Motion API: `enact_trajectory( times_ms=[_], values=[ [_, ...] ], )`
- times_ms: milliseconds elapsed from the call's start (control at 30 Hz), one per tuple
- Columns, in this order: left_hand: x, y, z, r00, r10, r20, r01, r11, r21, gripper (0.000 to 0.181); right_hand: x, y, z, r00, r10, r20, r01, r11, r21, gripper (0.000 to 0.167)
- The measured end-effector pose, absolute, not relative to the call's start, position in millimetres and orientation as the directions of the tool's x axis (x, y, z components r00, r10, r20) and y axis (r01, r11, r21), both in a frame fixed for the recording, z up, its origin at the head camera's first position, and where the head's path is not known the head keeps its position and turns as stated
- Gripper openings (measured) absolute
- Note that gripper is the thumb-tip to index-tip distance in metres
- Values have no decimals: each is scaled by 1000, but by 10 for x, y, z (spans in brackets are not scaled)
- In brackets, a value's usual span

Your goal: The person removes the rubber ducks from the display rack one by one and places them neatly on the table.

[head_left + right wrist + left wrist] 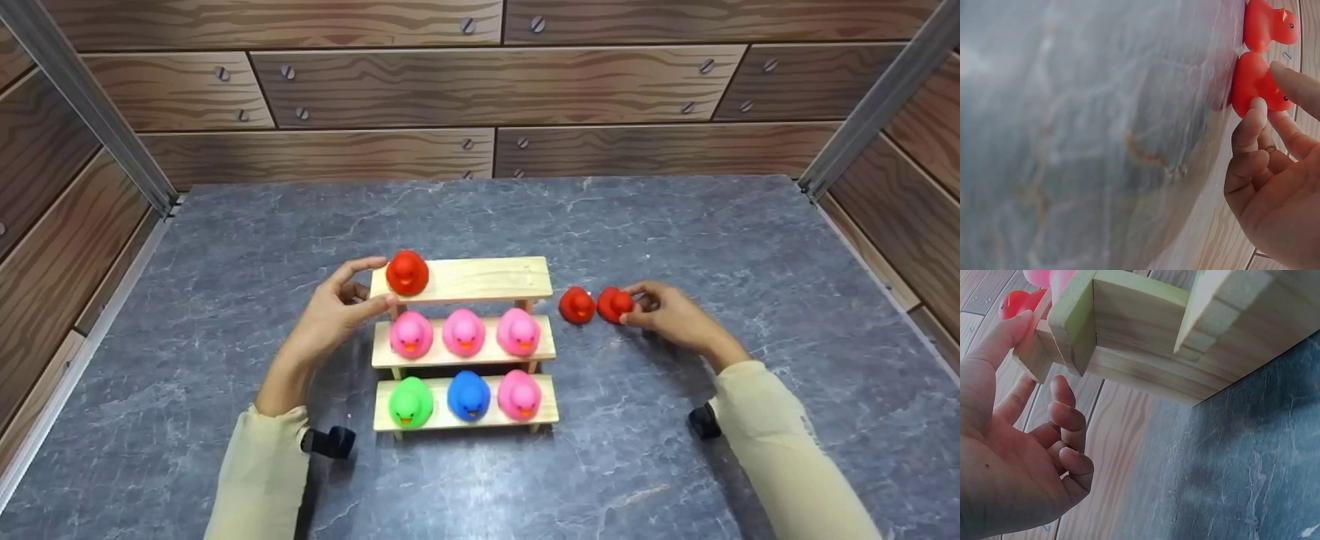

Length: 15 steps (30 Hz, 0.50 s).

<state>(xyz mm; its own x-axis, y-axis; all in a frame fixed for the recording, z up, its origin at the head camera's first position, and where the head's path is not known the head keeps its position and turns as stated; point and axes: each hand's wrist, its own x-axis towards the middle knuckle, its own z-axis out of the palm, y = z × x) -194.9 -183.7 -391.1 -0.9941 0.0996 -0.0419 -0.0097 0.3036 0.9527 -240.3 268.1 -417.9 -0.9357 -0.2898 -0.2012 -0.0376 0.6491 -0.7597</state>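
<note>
A three-step wooden display stand [480, 280] stands on the table, and my left hand [324, 322] pinches the left end of its top step between thumb and forefinger. One red rubber duck [407, 273] sits on that step, close to my left fingertips. Three pink rubber ducks [463, 333] line the middle step. Along the bottom step are a green duck [411, 403], a blue duck [469, 396] and another pink duck [519, 395]. Right of the stand, my right hand [670, 316] pinches a red rubber duck [1252, 84] at table level. A further red duck [577, 305] stands beside it.
The grey marbled table [630, 465] extends around the stand. Wood-patterned panels [495, 86] wall off the back and both sides, with metal posts [874, 97] at the corners. A black wrist strap [330, 442] shows at each sleeve.
</note>
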Motion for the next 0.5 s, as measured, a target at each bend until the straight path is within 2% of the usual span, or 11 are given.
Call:
enact_trajectory(
  times_ms=[500],
  values=[
    [-1950,-1830,-3921,-995,85,-49,-21,305,952,57,-2366,2684,-4074,-945,-265,-194,-27,651,-759,53]
  ],
)
